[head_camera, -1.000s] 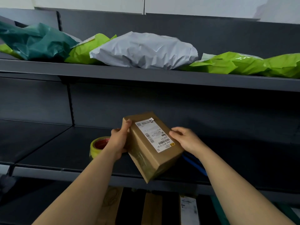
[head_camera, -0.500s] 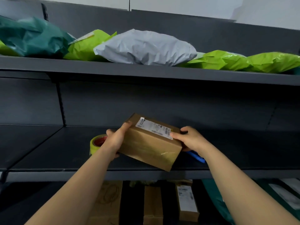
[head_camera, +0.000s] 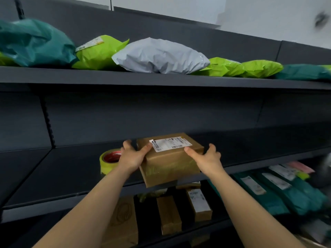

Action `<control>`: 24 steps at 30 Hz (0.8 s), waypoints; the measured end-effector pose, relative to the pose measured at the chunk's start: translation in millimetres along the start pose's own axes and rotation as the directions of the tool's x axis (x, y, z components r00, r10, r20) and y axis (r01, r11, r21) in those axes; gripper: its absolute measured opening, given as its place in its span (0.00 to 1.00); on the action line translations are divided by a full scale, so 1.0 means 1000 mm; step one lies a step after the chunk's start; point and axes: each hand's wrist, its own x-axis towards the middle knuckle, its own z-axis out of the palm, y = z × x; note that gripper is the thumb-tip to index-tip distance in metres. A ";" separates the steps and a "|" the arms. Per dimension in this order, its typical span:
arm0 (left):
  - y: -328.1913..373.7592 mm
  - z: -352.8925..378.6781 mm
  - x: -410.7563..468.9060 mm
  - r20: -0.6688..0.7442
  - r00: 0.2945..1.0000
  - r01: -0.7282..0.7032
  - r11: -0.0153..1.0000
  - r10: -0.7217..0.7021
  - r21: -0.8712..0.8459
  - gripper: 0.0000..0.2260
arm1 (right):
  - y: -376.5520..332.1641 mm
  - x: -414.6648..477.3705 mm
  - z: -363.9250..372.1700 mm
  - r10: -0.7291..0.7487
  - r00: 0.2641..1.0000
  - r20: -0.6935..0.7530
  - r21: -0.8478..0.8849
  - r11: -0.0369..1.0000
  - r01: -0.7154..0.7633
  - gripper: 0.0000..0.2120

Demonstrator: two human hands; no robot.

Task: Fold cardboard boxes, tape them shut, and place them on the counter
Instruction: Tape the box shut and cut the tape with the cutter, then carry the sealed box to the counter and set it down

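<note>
Dark grey metal shelving fills the view, with a pale wall above it. The top shelf holds plump teal, lime green and grey mailer bags. At the front edge of the middle shelf, a brown cardboard box overhangs, sealed with glossy clear tape. The left hand and right hand grip its sides, thumbs on top. A yellow tape roll stands just left. A white shipping label sits on the box's top.

Brown box, yellow tape roll
</note>
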 end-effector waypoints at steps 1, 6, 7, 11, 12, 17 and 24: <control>-0.001 0.002 0.004 0.034 0.999 -0.037 0.999 0.037 0.028 0.41 | 0.000 -0.006 0.005 0.036 0.999 0.001 0.016 0.999 -0.036 0.54; 0.000 0.004 0.008 0.136 0.989 -0.053 0.998 0.059 -0.046 0.41 | -0.003 -0.026 0.027 0.098 0.990 0.097 0.125 0.986 -0.110 0.58; 0.001 0.003 0.006 0.107 0.991 -0.075 0.997 0.077 -0.022 0.39 | -0.004 -0.029 0.028 0.103 0.990 0.101 0.143 0.983 -0.117 0.60; -0.001 0.000 -0.006 0.157 0.981 -0.106 0.992 0.115 -0.066 0.26 | -0.003 -0.039 0.028 0.081 0.985 0.151 0.248 0.962 -0.118 0.43; -0.002 0.000 -0.010 0.176 0.978 -0.094 0.990 0.111 -0.105 0.24 | -0.002 -0.043 0.026 0.072 0.983 0.169 0.270 0.956 -0.116 0.37; -0.008 0.009 -0.032 0.254 0.965 0.010 0.959 0.065 -0.282 0.24 | 0.007 -0.062 0.020 0.009 0.973 0.229 0.398 0.911 -0.103 0.29; 0.004 0.030 -0.088 0.304 0.939 -0.066 0.951 0.162 -0.304 0.25 | 0.031 -0.096 -0.012 -0.055 0.996 0.068 0.466 0.885 0.017 0.28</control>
